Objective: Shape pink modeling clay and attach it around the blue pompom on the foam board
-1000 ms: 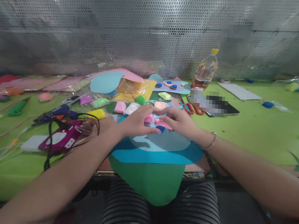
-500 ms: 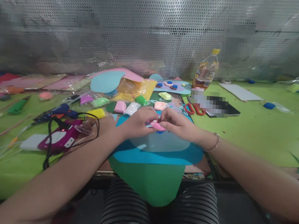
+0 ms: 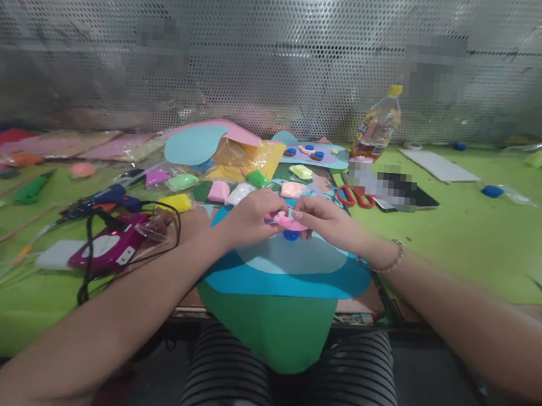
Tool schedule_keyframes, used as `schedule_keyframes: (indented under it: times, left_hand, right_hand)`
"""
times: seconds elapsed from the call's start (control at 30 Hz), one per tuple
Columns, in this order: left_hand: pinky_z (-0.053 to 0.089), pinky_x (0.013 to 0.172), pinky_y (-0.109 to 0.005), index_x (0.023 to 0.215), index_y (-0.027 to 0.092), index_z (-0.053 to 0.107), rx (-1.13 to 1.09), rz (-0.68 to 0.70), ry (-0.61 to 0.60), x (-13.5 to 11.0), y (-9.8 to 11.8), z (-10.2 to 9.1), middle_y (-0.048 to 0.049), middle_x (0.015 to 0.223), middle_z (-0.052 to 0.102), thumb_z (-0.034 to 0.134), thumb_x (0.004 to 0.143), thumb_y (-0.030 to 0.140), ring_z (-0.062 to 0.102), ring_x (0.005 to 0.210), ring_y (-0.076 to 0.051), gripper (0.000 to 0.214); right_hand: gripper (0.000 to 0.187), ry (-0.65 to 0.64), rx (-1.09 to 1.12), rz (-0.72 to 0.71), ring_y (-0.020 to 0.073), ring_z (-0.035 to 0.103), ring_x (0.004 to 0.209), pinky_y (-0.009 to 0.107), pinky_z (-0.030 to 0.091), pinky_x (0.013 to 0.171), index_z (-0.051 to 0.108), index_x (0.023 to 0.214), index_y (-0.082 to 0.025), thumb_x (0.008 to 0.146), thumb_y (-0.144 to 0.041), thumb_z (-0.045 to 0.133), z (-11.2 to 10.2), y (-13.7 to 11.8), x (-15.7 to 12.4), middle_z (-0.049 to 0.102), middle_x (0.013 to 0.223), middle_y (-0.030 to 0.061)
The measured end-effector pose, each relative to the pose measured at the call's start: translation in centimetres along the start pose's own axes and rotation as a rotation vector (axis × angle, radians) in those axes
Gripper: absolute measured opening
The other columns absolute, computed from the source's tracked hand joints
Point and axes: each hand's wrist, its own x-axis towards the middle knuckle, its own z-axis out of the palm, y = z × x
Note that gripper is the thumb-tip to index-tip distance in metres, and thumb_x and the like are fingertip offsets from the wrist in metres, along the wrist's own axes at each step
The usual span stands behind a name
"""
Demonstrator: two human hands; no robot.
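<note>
My left hand (image 3: 251, 217) and my right hand (image 3: 328, 221) meet above the middle of the table, both pinched on a small pink piece of clay (image 3: 284, 220). A blue clay blob (image 3: 291, 234) lies just beneath them on a light blue foam oval (image 3: 294, 261), which rests on a darker blue sheet (image 3: 288, 282) and a green sheet (image 3: 265, 328) hanging over the table edge. A bracelet circles my right wrist.
Bags of coloured clay (image 3: 218, 191) lie behind my hands. Red scissors (image 3: 352, 198) and a bottle (image 3: 377, 127) stand at the right. A glue gun (image 3: 105, 199) with black cord and a purple box (image 3: 108, 246) sit left. A perforated metal wall (image 3: 283, 54) closes the back.
Both hands have lifted slightly and drawn together on the pink clay, which now shows stretched between the fingers. The blue blob under them is uncovered.
</note>
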Motion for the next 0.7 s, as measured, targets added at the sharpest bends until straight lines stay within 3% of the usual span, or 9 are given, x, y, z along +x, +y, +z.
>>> schedule_keyframes:
  times: [0.3, 0.57, 0.7]
  left_hand:
    - [0.038, 0.060, -0.026, 0.072, 0.019, 0.054, -0.089, -0.091, -0.048, 0.1, 0.9, 0.0, 0.0021, 0.066, 0.051, 0.059, 0.071, 0.023, 0.047, 0.063, -0.012, 0.007]
    - [0.033, 0.057, -0.025, 0.070, 0.018, 0.056, -0.174, -0.192, -0.087, 0.2, 1.6, -0.2, 0.0031, 0.064, 0.050, 0.070, 0.064, 0.032, 0.043, 0.062, -0.011, 0.021]
    - [0.032, 0.056, -0.024, 0.066, 0.017, 0.055, -0.190, -0.206, -0.085, 0.2, 1.4, -0.1, 0.0034, 0.060, 0.048, 0.067, 0.068, 0.032, 0.042, 0.060, -0.010, 0.019]
  right_hand:
    - [0.026, 0.047, -0.076, 0.018, 0.0086, 0.055, 0.050, 0.021, 0.043, 0.049, 0.048, 0.076, -0.018, 0.084, -0.042, 0.054, 0.4, 0.0, -0.1, 0.055, 0.057, -0.0035]
    - [0.023, 0.215, -0.420, -0.098, 0.0080, 0.046, 0.050, 0.022, 0.033, 0.049, 0.052, 0.067, -0.017, 0.084, -0.032, 0.053, 0.7, -0.2, -0.1, 0.052, 0.054, -0.0030]
    - [0.021, 0.139, -0.267, -0.077, 0.0094, 0.051, 0.055, 0.023, 0.036, 0.050, 0.055, 0.073, -0.016, 0.085, -0.034, 0.051, 0.5, -0.4, -0.1, 0.057, 0.060, -0.0006]
